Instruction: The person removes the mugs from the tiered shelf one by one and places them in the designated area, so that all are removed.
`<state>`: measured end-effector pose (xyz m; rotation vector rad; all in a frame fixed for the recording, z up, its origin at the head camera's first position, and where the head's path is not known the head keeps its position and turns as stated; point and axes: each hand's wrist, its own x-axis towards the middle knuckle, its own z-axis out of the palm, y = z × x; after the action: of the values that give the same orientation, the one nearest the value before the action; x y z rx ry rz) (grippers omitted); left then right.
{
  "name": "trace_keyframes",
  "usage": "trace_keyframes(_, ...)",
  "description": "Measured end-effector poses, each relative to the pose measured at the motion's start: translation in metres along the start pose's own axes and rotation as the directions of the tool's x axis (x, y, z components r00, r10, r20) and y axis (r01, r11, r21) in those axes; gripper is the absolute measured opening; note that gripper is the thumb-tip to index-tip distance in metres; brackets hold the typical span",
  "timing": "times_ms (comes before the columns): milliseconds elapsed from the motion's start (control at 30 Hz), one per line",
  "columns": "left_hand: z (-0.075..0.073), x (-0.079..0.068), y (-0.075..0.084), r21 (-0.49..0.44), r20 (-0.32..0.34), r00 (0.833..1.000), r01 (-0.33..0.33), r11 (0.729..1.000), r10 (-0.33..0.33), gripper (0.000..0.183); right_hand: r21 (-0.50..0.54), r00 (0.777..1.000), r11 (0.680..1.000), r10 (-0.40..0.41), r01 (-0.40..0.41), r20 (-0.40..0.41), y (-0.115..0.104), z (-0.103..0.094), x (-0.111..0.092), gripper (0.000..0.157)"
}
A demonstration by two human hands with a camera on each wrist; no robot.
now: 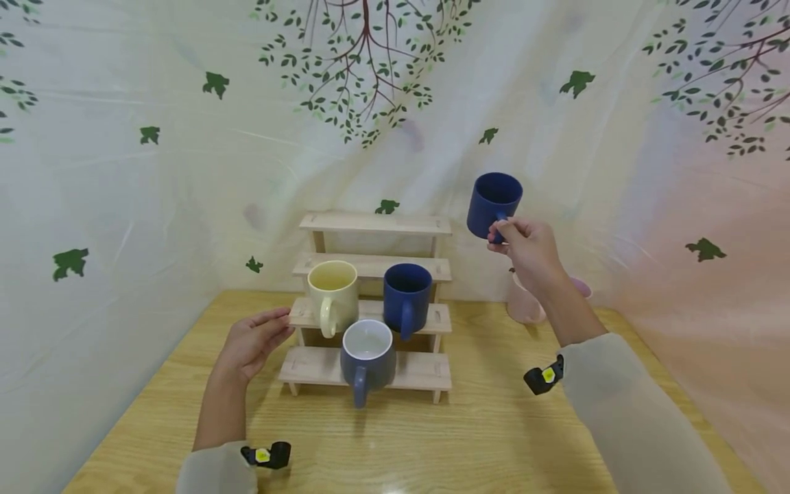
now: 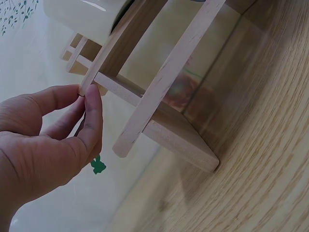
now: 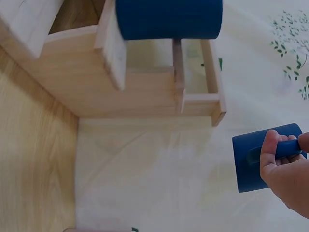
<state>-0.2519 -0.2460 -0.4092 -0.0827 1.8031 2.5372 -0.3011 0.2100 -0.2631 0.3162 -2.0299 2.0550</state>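
Observation:
A blue mug is held up in the air by its handle in my right hand, to the right of and above a stepped wooden rack. My left hand pinches the left end of one of the rack's lower shelves between thumb and fingers, as the left wrist view shows up close. On that shelf stand a pale yellow mug and a second blue mug. A grey-blue mug with a white inside sits on the lowest shelf. The handles of these three point toward me.
Pink cups stand on the wooden table at the back right, partly hidden by my right forearm. Behind the rack hangs a pale curtain printed with leaves and branches. The rack's two upper shelves hold nothing.

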Motion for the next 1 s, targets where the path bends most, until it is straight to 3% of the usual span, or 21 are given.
trace_keyframes(200,0.0,0.001,-0.001,0.003,0.005,1.0,0.002,1.0,-0.002,0.02,-0.045,1.0,0.999,0.013,-0.014,-0.02,0.016,-0.016,-0.007,0.036)
trace_keyframes(367,-0.001,0.0,-0.001,0.0,0.002,1.0,0.0,1.0,0.0,0.019,-0.024,0.998,0.998,0.058,-0.058,-0.02,0.031,-0.025,-0.01,0.038)
trace_keyframes(600,-0.001,0.001,-0.001,0.002,-0.002,1.0,0.005,1.0,-0.005,0.02,0.011,0.996,0.997,0.082,-0.082,-0.031,0.059,-0.031,-0.013,0.036)
trace_keyframes(833,-0.001,0.002,-0.002,0.018,-0.004,1.0,-0.003,1.0,0.003,0.031,-0.079,0.994,0.992,0.097,-0.101,-0.054,0.084,-0.038,-0.017,0.033)
trace_keyframes(1000,-0.001,0.001,-0.002,0.018,-0.004,1.0,-0.005,1.0,0.005,0.027,-0.061,0.993,0.991,0.116,-0.118,-0.031,0.103,-0.04,-0.017,0.03)
